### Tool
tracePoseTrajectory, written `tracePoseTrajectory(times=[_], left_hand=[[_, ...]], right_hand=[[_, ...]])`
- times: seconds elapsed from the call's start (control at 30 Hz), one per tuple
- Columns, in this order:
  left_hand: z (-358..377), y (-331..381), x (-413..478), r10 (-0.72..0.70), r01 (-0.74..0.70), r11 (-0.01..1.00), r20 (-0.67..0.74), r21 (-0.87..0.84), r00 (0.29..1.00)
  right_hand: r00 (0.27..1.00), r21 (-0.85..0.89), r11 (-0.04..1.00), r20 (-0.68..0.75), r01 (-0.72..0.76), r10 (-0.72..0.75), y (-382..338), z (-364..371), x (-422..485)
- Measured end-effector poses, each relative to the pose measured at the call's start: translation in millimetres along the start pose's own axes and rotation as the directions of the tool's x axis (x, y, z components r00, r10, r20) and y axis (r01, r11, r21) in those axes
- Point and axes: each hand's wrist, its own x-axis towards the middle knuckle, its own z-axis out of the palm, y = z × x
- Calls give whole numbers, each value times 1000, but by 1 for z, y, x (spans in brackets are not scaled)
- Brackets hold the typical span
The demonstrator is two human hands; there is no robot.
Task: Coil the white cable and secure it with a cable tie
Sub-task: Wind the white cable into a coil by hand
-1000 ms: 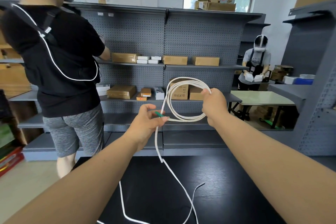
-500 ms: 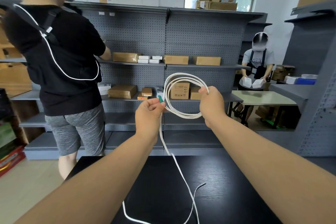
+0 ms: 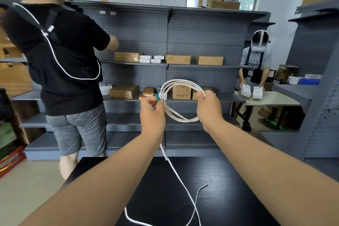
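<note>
I hold a white cable (image 3: 180, 86) coiled into several loops in front of me, above the black table (image 3: 229, 180). My right hand (image 3: 208, 106) grips the coil's right side. My left hand (image 3: 153, 113) pinches the cable at the coil's left side, with a small green piece (image 3: 157, 96) showing at its fingertips; I cannot tell if that is the cable tie. The loose cable tail (image 3: 180, 181) hangs from my left hand down to the table, where it curves around and ends in a free tip (image 3: 207, 185).
A person in a black shirt (image 3: 60, 64) stands close on the left, facing grey pegboard shelves (image 3: 201, 33) with cardboard boxes. Another person (image 3: 256, 66) handles white boxes at a pale table on the right. A grey shelf unit (image 3: 322, 97) stands at far right.
My left hand rose and moved right, bringing the cable up to the coil's left side. The tail lifted further off the table. My right hand stayed on the coil.
</note>
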Motion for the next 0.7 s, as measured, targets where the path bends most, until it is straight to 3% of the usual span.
tracePoseTrajectory(times=[0.43,0.7], left_hand=[[1,4,-4,21,-22,999,-31,-30,999],[1,2,0,-43,54,997,-189,52,981]], right_hand=[[998,-60,996,-16,59,-60,-3,4,-7],[996,-140,986,4,90,-90,-1,9,-10]])
